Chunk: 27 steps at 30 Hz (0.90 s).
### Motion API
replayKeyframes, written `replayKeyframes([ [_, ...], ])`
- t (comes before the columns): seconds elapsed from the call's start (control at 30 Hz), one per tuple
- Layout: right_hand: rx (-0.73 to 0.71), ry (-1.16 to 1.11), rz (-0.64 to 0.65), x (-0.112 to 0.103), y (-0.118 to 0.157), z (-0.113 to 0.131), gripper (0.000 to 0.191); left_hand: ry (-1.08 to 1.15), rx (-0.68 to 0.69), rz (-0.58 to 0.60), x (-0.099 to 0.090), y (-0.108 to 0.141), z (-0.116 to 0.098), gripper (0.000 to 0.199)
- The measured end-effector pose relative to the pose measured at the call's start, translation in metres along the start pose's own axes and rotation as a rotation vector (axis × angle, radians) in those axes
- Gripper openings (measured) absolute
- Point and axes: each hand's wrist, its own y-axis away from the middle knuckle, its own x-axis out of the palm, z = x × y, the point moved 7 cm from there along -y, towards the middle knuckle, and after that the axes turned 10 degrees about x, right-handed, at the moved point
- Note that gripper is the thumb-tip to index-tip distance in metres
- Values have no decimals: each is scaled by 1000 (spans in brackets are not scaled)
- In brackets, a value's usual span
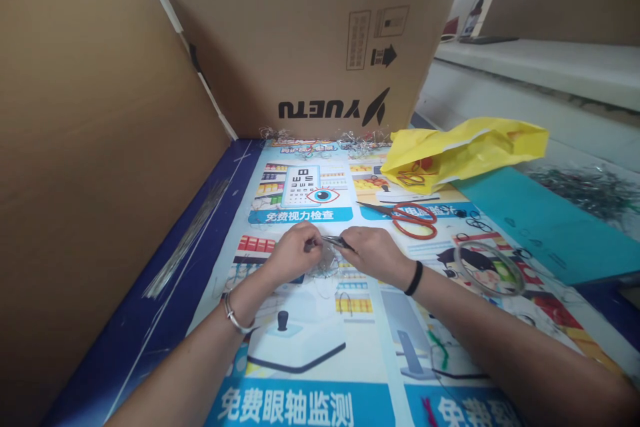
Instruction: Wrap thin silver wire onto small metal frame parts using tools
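My right hand (375, 250), with a black band at the wrist, is closed around a pair of small metal pliers (334, 239). Their jaws point left and reach my left hand (296, 250). That hand, wearing a silver bangle, pinches thin wire, though its fingertips partly hide what they grip. Under both hands hangs or lies a loose tangle of fine silvery wire (327, 265); I cannot tell which. Orange-handled scissors (414, 221) lie beyond my right hand, blades pointing left.
A bundle of straight wires (187, 240) lies at left. Cardboard panels (300, 33) stand behind and left. At right are a yellow bag (470, 150), a wire coil (490, 271), several black loops (479, 223), a teal sheet (545, 227) and a heap of wire scraps (585, 190).
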Motion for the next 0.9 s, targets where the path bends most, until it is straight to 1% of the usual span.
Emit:
replayKeyframes([
  [0.1,7,9,-5,1,1,0,30,4,-17,3,1,1,0,12],
  [0.2,42,-17,-7,-1,0,-1,31,23,-79,2,1,2,3,9],
  [0.3,90,-55,25,-7,-2,-6,32,43,-120,39,3,3,5,8],
  [0.4,105,-39,111,-14,-3,-12,31,46,-123,64,3,4,7,8],
  [0.5,57,21,242,-19,-1,-13,28,44,-119,52,3,4,7,9],
  [0.53,31,44,264,-20,1,-11,27,41,-119,50,3,4,7,9],
  [0.6,1,102,261,-24,3,-8,26,30,-120,49,3,4,7,10],
  [0.67,-6,163,230,-26,4,-4,26,12,-119,54,3,4,6,11],
  [0.8,-30,234,183,-25,6,3,28,-13,-118,59,3,4,5,10],
  [0.9,-72,276,131,-26,7,6,23,-32,-117,62,3,4,6,10],
])
